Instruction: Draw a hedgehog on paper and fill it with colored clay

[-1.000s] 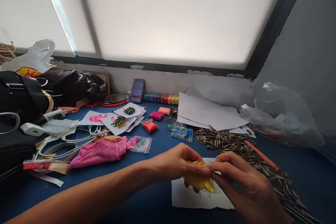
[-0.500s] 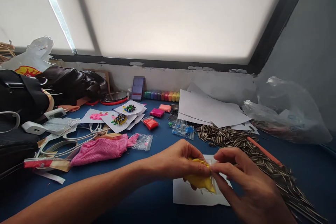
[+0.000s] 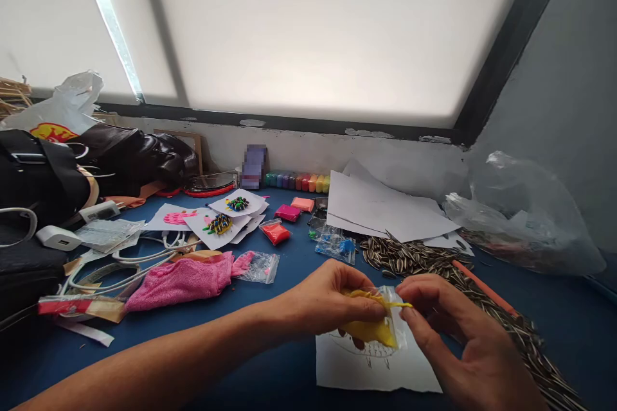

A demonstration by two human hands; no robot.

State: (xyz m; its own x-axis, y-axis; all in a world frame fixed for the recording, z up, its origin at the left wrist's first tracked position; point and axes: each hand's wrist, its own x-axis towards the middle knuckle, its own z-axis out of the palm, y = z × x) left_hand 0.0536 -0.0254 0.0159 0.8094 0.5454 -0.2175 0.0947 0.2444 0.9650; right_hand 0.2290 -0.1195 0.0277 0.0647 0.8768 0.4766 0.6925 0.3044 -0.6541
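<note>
My left hand (image 3: 332,302) is closed around a small clear plastic bag of yellow modelling clay (image 3: 370,332). From the bag's opening a thin strand of the yellow clay (image 3: 399,304) stretches to the right. My right hand (image 3: 463,327) pinches the end of that strand between thumb and forefinger, a little apart from the bag. Below both hands lies a white sheet of paper (image 3: 347,369) with a pencil drawing, partly hidden by the bag and fingers.
Sunflower seeds (image 3: 414,255) lie heaped on the right, with an orange stick (image 3: 484,289) across them. Blank paper sheets (image 3: 385,205), a red clay packet (image 3: 276,232) and finished clay pictures (image 3: 219,225) sit further back. A pink cloth (image 3: 180,282) and white cables (image 3: 144,255) lie left.
My right hand has drawn slightly away to the right, pulling out a strand of yellow clay that now shows between the hands. More of the pencil drawing is visible.
</note>
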